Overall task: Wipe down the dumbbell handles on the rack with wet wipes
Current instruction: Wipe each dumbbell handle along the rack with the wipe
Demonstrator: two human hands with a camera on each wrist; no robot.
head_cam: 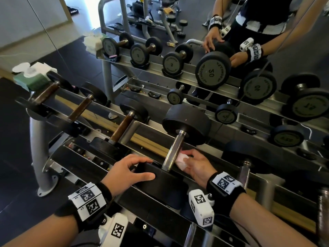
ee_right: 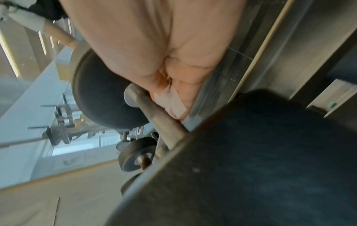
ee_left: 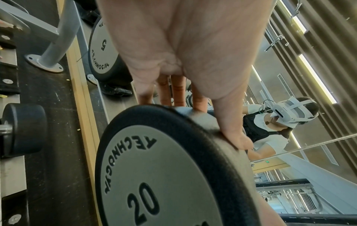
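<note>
- Far left, a pack of wet wipes sits on the end of the rack, lid open.
- Three small dumbbells with brown handles lie left of the hands; whether they are wiped cannot be told.
- The left hand rests with fingers spread on the near weight of the 20 dumbbell, steadying it.
- The right hand pinches a wipe against the steel handle, low down.
- Dumbbells to the right look untouched; I judge much remains.
</note>
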